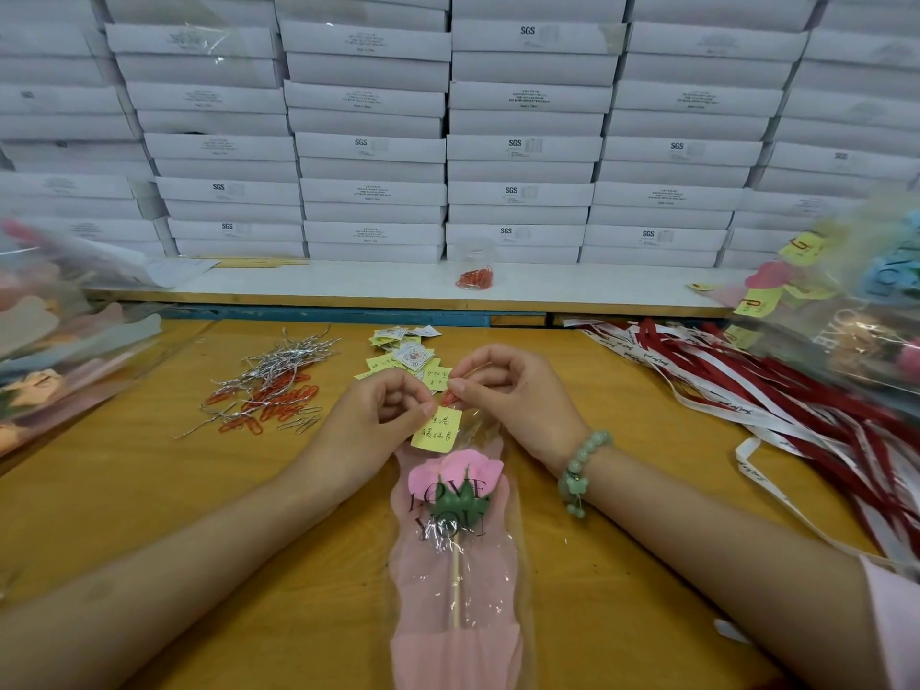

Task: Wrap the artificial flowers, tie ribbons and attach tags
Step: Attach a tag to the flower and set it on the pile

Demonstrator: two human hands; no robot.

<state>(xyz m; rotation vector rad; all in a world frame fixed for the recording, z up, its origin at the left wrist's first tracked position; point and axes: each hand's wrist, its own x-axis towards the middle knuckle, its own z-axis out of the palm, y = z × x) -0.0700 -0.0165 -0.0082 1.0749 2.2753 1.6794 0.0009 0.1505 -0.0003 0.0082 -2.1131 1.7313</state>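
Pink paper and clear film are wrapping a single artificial flower (455, 478) that is lying lengthwise on the wooden table (149, 490), its bloom pointing away from the person and its pale stick running back toward the near edge. The film is carrying the printed words "LOVE YOU" across the green base of the bloom. At the far, open end of the wrap, a yellow tag (437, 429) with handwriting is sitting against the film. The left hand (371, 420) is pinching the tag's upper corner between thumb and forefinger. The right hand (503, 390), wearing a green bead bracelet (580, 465) on the wrist, is pinching a red paper clip (450, 396) just at the tag's top edge, with the other fingers curled in; whether the clip is already gripping both tag and film is hard to tell.

Just beyond the hands, a loose pile of tags (405, 353) is lying on the table. To the left, silver twist ties (279, 363) are mixing with a scatter of red paper clips (271, 405). To the right, red and white ribbons (747, 385) are fanning out across the table. On the far white shelf (348, 283), a small clear cup (475, 271) is holding more red clips, and behind it white boxes (373, 141) are standing stacked in rows. Wrapped flowers are showing, blurred, at the left and right edges.
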